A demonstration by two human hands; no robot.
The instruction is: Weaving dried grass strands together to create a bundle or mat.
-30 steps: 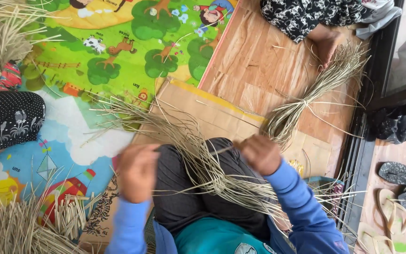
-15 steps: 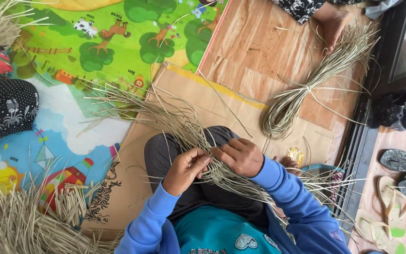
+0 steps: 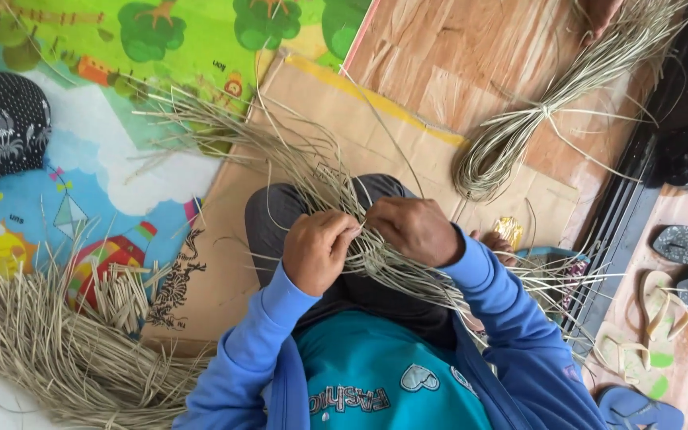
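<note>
A sheaf of pale dried grass strands (image 3: 280,151) lies across my lap and fans out to the upper left over the cardboard sheet (image 3: 216,263). My left hand (image 3: 318,248) pinches some of these strands, its fingers curled over them. Just to the right, my right hand (image 3: 414,228) is closed over the same strands, and the two hands nearly touch. The strands run on below my right forearm toward the lower right. My sleeves are blue and my knee in dark trousers shows under the strands.
A tied bundle of the same grass (image 3: 535,119) lies on the wooden floor at upper right. A heap of cut strands (image 3: 65,350) sits at lower left on a colourful play mat (image 3: 81,183). Another person's patterned clothing (image 3: 1,127) is at left. Sandals (image 3: 686,263) lie at right.
My hands have come together from apart and now grip the strands side by side over my lap. The view has shifted downward slightly.
</note>
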